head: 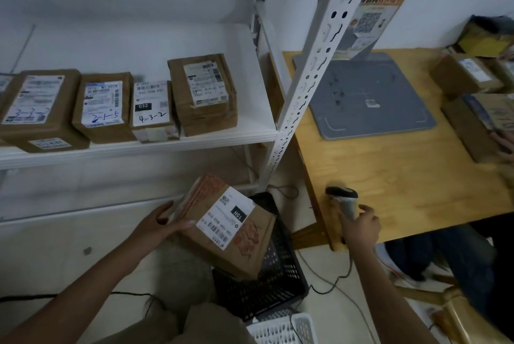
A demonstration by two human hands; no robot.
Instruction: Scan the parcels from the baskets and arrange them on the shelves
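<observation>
Parcels point(104, 107) stand side by side on the white shelf point(139, 146), labels facing us, several marked with handwritten codes. To its right we note the wooden desk point(389, 177), which carries a grey platform point(370, 102) and further boxes along its far side. Below, a black basket point(272, 288) sits on the floor. Over it the left grip point(164, 225) holds a brown parcel point(222, 229) tilted, thumb across its top face, label upward. The right grip point(361, 228) is wrapped round a corded scanner point(343, 199) at the desk's near edge.
</observation>
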